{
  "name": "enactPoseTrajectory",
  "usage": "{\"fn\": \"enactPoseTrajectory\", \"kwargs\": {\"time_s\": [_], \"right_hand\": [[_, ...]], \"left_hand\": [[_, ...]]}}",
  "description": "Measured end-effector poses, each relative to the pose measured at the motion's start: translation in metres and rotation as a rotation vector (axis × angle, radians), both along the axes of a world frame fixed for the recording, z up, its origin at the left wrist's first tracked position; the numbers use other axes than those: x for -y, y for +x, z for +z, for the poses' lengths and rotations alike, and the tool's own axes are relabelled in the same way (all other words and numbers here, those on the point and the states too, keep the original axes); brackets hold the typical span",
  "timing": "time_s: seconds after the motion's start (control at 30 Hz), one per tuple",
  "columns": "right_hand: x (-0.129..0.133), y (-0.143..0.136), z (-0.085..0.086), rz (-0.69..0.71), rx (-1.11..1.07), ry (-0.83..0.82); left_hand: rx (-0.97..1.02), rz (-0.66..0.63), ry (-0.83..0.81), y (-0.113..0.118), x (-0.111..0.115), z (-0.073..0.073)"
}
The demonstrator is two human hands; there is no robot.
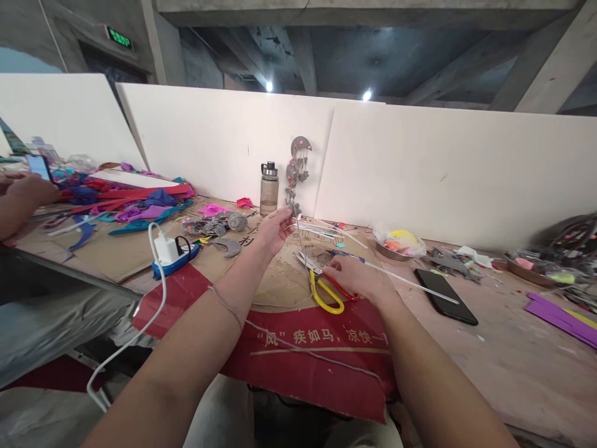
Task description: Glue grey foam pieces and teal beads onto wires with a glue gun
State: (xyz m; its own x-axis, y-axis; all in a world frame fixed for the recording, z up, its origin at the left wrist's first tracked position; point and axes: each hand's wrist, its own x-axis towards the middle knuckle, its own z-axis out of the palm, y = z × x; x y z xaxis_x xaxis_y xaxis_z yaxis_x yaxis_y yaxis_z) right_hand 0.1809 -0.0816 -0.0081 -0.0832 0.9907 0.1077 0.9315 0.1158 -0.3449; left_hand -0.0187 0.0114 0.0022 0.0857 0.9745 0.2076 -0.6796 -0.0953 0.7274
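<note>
grey yarn (321,356), thin and loosely trailing

Scissors (316,269) and bottle (269,191) obstruct; right of phone (441,285) seems passable.

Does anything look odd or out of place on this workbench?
Two things: grey yarn runs across the person's left forearm, where it might snag, and a white stick juts over the black phone, seemingly an unlikely spot for it.

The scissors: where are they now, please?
In the head view, the scissors are below centre, slightly right, by the right hand, left of the phone.
</note>
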Motion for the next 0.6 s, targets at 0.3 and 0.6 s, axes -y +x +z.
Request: {"fn": "enactPoseTrajectory", "kwargs": {"time_s": [0.3,0.6], "right_hand": [[0.003,-0.011,-0.013,0.120,0.316,-0.103],[0.007,-0.028,-0.013,0.003,0.369,-0.087]], "left_hand": [[0.013,0.034,-0.045,0.003,0.003,0.002],[-0.044,0.085,-0.051,0.001,0.003,0.000]]}}
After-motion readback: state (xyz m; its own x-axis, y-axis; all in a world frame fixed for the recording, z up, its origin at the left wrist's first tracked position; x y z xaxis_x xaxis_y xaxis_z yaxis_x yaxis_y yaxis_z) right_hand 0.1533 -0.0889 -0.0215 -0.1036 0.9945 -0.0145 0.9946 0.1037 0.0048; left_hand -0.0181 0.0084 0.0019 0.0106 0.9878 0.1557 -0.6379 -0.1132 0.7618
